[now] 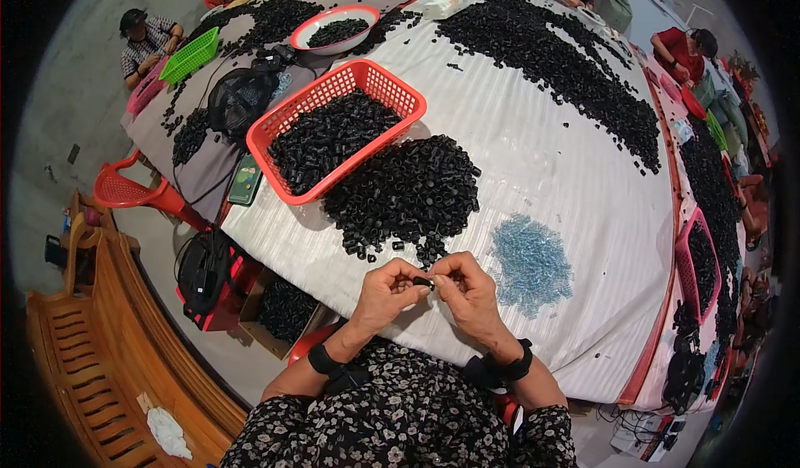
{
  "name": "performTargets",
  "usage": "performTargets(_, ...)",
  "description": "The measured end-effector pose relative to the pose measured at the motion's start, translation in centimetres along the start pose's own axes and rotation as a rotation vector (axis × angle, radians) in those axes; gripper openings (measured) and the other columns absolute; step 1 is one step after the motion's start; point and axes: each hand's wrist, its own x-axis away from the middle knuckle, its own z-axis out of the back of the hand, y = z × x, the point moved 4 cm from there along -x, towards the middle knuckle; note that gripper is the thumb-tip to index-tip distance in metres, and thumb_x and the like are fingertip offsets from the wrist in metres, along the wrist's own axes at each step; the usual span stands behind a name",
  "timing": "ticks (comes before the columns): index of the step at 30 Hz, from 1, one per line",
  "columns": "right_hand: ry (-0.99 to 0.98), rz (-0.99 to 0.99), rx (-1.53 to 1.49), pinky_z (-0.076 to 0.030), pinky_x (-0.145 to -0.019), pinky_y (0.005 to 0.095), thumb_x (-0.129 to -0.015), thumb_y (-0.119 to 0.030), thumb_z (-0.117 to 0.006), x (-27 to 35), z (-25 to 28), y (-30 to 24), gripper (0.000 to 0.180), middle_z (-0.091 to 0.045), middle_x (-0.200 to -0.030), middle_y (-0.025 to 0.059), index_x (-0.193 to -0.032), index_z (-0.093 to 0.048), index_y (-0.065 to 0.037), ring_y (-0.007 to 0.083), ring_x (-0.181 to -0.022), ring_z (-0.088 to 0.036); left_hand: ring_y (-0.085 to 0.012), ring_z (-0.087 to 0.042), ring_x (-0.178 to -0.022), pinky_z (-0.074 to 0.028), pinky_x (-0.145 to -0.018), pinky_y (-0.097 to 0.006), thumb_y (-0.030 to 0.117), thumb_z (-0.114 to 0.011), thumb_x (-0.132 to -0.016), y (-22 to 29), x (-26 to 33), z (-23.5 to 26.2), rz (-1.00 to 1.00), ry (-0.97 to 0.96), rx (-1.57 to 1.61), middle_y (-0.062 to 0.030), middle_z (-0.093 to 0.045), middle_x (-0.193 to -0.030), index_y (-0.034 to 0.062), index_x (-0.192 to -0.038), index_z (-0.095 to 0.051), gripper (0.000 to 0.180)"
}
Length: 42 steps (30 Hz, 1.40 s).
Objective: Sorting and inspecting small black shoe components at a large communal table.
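Close together at the near edge of the table, my two hands meet over a small black plastic part (422, 281). The thumb and fingers of my left hand (388, 294) pinch it. My right hand (467, 294) is also closed in a pinch at its right end; whatever sits between those fingertips is too small to make out. Just beyond my fingers lies a heap of black plastic parts (408, 193). A pile of small clear-blue pieces (531, 264) spreads to the right of my right hand. Behind the heap, a red basket (400, 126) holds more black parts.
White cloth (608, 276) covers the table. Farther back are a long black heap (550, 60), a red-rimmed bowl (367, 15) and a green basket (190, 56). A phone (245, 180) lies left of the red basket. A wooden bench (92, 343) stands at left. Other people work around the tables.
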Motion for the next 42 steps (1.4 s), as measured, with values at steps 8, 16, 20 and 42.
performTargets(8,-0.012,0.016,0.023,-0.043,-0.059,0.0224,-0.087,-0.008,-0.055,0.1,-0.3,-0.1,0.008,-0.055,-0.075,0.0028,-0.09,-0.052,-0.001,0.0079,-0.069,-0.054,-0.0035,-0.055,-0.065,-0.045,-0.058,-0.015,0.0,-0.066,-0.078,0.3,0.4,-0.2,0.021,0.013,0.118,-0.0016,-0.061,-0.076,-0.0022,-0.09,-0.058,0.014)
performTargets(16,-0.029,-0.047,-0.008,-0.039,-0.057,0.0209,-0.086,-0.009,-0.057,0.3,0.1,0.7,0.009,-0.051,-0.074,-0.0015,-0.09,-0.053,-0.002,0.0048,-0.064,-0.045,-0.0066,-0.057,-0.07,-0.048,-0.064,-0.02,0.008,-0.058,-0.086,1.1,0.4,0.4,-0.064,0.071,-0.035,-0.0027,-0.062,-0.08,-0.0011,-0.099,-0.059,0.015)
performTargets(20,-0.026,-0.069,-0.055,-0.04,-0.054,0.0188,-0.085,-0.008,-0.059,0.0,1.0,0.4,0.009,-0.053,-0.075,-0.0021,-0.089,-0.054,-0.002,0.0035,-0.062,-0.047,-0.0072,-0.057,-0.071,-0.048,-0.064,-0.02,0.007,-0.057,-0.087,0.9,0.6,0.4,-0.106,0.022,-0.007,-0.0028,-0.063,-0.081,-0.0008,-0.1,-0.059,0.016)
performTargets(42,-0.22,-0.223,-0.224,-0.037,-0.053,0.0181,-0.085,-0.007,-0.06,0.5,0.5,0.5,0.007,-0.052,-0.075,-0.0016,-0.084,-0.053,-0.004,0.0042,-0.063,-0.046,-0.0066,-0.056,-0.07,-0.046,-0.062,-0.019,0.006,-0.06,-0.085,0.9,1.1,-0.4,-0.014,-0.175,0.053,-0.0036,-0.062,-0.078,-0.0027,-0.096,-0.059,0.014)
